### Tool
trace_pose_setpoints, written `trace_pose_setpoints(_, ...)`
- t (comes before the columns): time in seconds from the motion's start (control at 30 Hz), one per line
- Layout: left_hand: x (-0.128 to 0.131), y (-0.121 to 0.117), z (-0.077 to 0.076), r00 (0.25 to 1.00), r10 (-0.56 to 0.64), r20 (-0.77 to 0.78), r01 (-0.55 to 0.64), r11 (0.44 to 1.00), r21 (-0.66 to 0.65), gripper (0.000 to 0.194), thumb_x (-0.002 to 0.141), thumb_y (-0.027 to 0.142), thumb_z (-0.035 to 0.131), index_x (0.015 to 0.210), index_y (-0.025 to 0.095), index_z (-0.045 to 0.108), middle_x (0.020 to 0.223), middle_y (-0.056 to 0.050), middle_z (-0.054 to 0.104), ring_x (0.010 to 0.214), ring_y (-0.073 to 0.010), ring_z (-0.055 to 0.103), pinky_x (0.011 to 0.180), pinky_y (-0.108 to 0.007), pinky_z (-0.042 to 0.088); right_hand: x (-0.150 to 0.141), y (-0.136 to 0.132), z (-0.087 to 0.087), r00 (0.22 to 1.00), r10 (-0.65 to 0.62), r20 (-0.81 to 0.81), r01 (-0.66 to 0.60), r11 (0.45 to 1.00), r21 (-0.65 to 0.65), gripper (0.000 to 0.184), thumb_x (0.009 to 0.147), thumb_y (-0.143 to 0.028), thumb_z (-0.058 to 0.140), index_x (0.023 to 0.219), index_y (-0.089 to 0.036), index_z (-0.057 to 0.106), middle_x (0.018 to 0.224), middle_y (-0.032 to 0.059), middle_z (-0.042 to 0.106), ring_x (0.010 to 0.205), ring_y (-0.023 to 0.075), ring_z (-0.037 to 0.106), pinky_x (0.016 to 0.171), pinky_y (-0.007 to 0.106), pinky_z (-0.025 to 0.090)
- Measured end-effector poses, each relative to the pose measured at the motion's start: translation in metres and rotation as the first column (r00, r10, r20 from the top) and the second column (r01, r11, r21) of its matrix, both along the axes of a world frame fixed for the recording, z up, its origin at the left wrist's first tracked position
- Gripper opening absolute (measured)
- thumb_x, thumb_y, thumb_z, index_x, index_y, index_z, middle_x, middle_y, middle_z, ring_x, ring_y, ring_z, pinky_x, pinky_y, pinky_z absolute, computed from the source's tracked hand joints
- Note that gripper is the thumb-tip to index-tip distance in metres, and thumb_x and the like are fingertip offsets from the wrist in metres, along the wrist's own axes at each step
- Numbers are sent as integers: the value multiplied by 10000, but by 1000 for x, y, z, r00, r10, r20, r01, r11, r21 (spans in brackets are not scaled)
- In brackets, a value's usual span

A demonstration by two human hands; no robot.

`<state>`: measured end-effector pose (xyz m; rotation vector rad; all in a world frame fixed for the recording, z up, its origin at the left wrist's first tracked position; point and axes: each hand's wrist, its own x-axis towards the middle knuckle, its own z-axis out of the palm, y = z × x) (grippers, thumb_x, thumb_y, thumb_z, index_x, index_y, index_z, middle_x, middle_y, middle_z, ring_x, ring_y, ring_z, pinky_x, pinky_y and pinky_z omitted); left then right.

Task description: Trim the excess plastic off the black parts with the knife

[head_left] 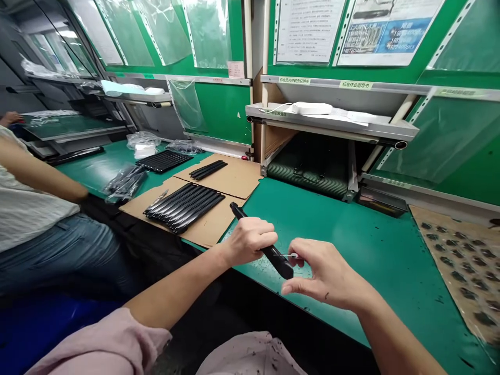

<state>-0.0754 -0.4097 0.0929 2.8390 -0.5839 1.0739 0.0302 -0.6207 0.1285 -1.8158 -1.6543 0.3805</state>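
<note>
My left hand (253,240) is closed around a long black plastic bar (279,261), which slants from upper left down to the right above the green table. My right hand (322,273) is at the bar's near end. A thin, pale, blade-like tool (287,255) sticks out from its curled fingers and reaches the bar's side; most of its handle is hidden. My right thumb is stretched out just below the bar's tip. Left of my hands, a row of similar black bars (185,205) lies on a cardboard sheet (203,232).
More black bars (208,170) lie farther back on cardboard. A conveyor belt (308,169) runs under a shelf (332,121) ahead. Several small dark pieces sit on a brown board (441,229) at right. Another person (39,208) is at left, near plastic-bagged parts (125,182).
</note>
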Motion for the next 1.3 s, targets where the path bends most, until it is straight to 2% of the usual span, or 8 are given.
trace_pose_setpoints(0.23,-5,-2,-2,998,-55,1,55,998,-19,200,701,39,458,653,215,375,631,-4,450,560,-155,346,569,-317,285,-11,-1,-4,999,51,-14,-50,996,71,584,923,-739,465,705,-204,380,663,-63,462,597,113,384,572,287,204)
trace_pose_setpoints(0.53,-9,-17,-20,997,14,-73,-35,954,-296,234,704,24,463,630,212,345,576,27,382,533,-130,344,543,-290,259,-19,-3,-23,967,-167,194,107,953,285,578,991,-690,335,684,-200,327,634,-42,376,559,126,329,555,303,156)
trace_pose_setpoints(0.67,-18,-36,-36,981,83,-176,-165,836,-524,257,772,71,491,630,205,323,575,44,371,520,-99,348,523,-267,229,-24,2,-37,895,-348,280,205,877,434,549,1020,-637,303,679,-208,342,653,-30,357,567,142,326,557,317,174)
trace_pose_setpoints(0.8,-30,-61,-44,903,173,-393,-411,618,-670,317,796,152,541,618,200,283,569,60,311,536,-88,294,528,-256,214,-31,15,-54,788,-527,318,306,784,540,552,1042,-596,254,664,-214,380,637,-18,373,566,157,350,555,322,205)
trace_pose_setpoints(0.9,-37,-75,-40,830,118,-545,-532,462,-710,168,828,193,510,691,198,411,609,58,384,568,-97,317,539,-250,241,-32,25,-61,707,-609,359,360,747,559,538,1054,-559,263,667,-218,416,635,-6,421,578,168,387,557,327,224)
trace_pose_setpoints(0.97,-39,-80,-32,806,47,-589,-557,397,-730,94,844,227,505,764,199,465,644,57,420,594,-102,344,552,-247,264,-30,29,-60,674,-651,350,421,727,542,546,1038,-603,261,698,-220,452,663,3,462,608,174,428,571,326,247)
trace_pose_setpoints(1.1,-40,-81,-19,779,-17,-626,-582,350,-734,52,840,247,523,837,196,513,684,56,455,632,-108,377,573,-246,296,-25,31,-54,645,-670,369,498,734,463,620,981,-723,215,759,-216,494,725,14,512,664,184,478,590,325,266)
trace_pose_setpoints(1.3,-36,-80,-18,760,-67,-647,-599,314,-737,48,811,194,495,856,187,509,692,45,443,623,-109,387,549,-241,288,-26,31,-63,559,-697,449,507,716,480,620,998,-696,234,665,-222,457,661,5,476,619,179,433,573,336,235)
